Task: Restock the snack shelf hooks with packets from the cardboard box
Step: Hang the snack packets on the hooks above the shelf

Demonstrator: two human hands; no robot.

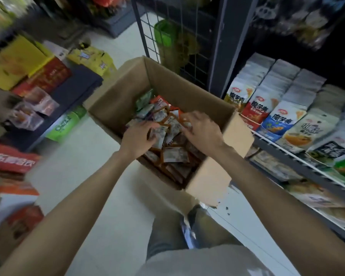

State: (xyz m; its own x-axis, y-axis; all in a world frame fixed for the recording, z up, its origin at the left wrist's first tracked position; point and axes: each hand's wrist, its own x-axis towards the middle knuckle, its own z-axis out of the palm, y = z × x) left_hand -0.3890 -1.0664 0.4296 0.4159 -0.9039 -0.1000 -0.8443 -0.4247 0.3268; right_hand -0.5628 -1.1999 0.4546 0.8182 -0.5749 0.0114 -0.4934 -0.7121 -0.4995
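1. Nearest the camera, at the bottom of the frame, lay the person's lap and two bare forearms reaching up the frame into the box (116, 96).
2. Standing open on the pale floor at centre frame, the box held a loose heap of small packets (175, 154), most with brown-orange edges and pale printed faces, a few green ones toward its far corner.
3. At centre frame the left hand (136, 139) curled over the heap, fingers bent onto the lower edge of a fanned cluster of packets; the hold looked like a pinch, though blur hid the exact contact.
4. The right hand (202, 130) met the same cluster from the right, its fingertips closed on the packets' upper edges, so both hands appeared to be gathering one bunch.
5. That bunch lay directly between the two hands, touching both, its packets overlapping in a row that ran from lower left to upper right; neither hand was clearly the nearer.
6. A wire grid (187, 46), upper centre of the frame behind the box, looked like the hanging place (hooks themselves could not be made out).
7. Print on the box packets was unreadable; bags (275, 118) on the right-hand shelf bore large Chinese lettering, too blurred to transcribe with confidence.
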